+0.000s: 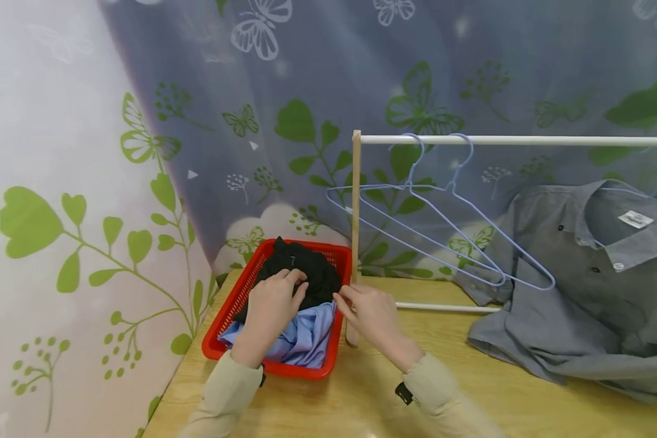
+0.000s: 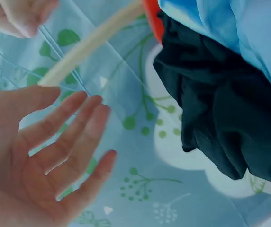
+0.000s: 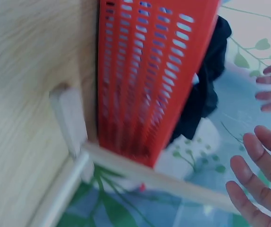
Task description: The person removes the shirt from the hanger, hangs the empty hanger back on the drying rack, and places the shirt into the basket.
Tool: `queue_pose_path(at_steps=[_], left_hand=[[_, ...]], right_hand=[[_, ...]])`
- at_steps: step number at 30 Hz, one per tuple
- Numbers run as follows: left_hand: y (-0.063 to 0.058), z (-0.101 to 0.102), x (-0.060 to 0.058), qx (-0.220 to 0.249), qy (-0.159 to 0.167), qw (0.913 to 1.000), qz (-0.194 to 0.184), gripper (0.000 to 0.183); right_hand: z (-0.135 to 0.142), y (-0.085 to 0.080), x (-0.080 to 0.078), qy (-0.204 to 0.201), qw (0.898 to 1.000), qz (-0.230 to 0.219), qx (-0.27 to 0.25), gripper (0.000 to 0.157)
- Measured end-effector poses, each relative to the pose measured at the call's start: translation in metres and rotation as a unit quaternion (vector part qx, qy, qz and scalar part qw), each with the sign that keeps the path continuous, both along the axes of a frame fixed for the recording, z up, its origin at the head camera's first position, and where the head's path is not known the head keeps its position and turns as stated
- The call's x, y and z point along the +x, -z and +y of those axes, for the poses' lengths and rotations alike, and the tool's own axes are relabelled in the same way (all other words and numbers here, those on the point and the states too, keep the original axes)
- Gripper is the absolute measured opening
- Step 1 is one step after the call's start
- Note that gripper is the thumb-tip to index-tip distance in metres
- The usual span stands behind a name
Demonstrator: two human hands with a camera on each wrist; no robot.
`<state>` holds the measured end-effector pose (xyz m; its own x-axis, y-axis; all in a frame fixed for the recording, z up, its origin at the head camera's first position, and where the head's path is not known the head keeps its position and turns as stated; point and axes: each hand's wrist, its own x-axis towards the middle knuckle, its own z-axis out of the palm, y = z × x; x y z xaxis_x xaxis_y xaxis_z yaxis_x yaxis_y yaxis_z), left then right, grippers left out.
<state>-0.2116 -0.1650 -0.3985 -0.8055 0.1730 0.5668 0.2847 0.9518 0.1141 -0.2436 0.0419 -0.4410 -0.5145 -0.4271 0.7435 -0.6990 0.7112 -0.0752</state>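
Observation:
In the head view a red basket [image 1: 337,340] holds a black garment [image 1: 314,264] and a light blue garment [image 1: 306,340]. My left hand [image 1: 268,307] hovers over the basket, above the clothes. Beside the basket's right rim, near the rack's wooden post [image 1: 356,207], is my right hand [image 1: 371,311]. The left wrist view shows the left hand [image 2: 59,151] with spread, relaxed fingers and nothing in it, apart from the black garment [image 2: 216,99]. In the right wrist view the right hand's [image 3: 261,175] fingers are loosely bent and hold nothing.
A white rail [image 1: 525,140] carries two blue hangers [image 1: 472,149] right of the post. Further right a grey shirt [image 1: 553,316] hangs on a hanger, its lower part lying on the wooden table [image 1: 416,371]. Patterned curtains [image 1: 317,67] close off the back and left.

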Motion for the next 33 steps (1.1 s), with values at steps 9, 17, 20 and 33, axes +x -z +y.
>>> queue_pose_path(at_steps=[9,17,20,33], left_hand=[[0.002,0.025,0.012,0.04,0.028,0.997,0.06,0.017],[0.009,0.047,0.01,0.015,0.049,0.9954,0.081,0.015],[0.01,0.052,0.007,0.003,0.064,0.994,0.088,0.015],[0.0,0.056,-0.029,-0.016,0.064,0.9939,0.089,0.013]], right_hand=[[0.063,-0.01,0.03,0.042,0.995,0.095,0.008,0.024],[0.112,-0.006,0.05,0.105,0.989,0.108,0.014,0.054],[0.131,-0.006,0.056,0.127,0.988,0.088,0.009,0.055],[0.226,-0.04,0.063,0.223,0.968,0.101,-0.046,0.052]])
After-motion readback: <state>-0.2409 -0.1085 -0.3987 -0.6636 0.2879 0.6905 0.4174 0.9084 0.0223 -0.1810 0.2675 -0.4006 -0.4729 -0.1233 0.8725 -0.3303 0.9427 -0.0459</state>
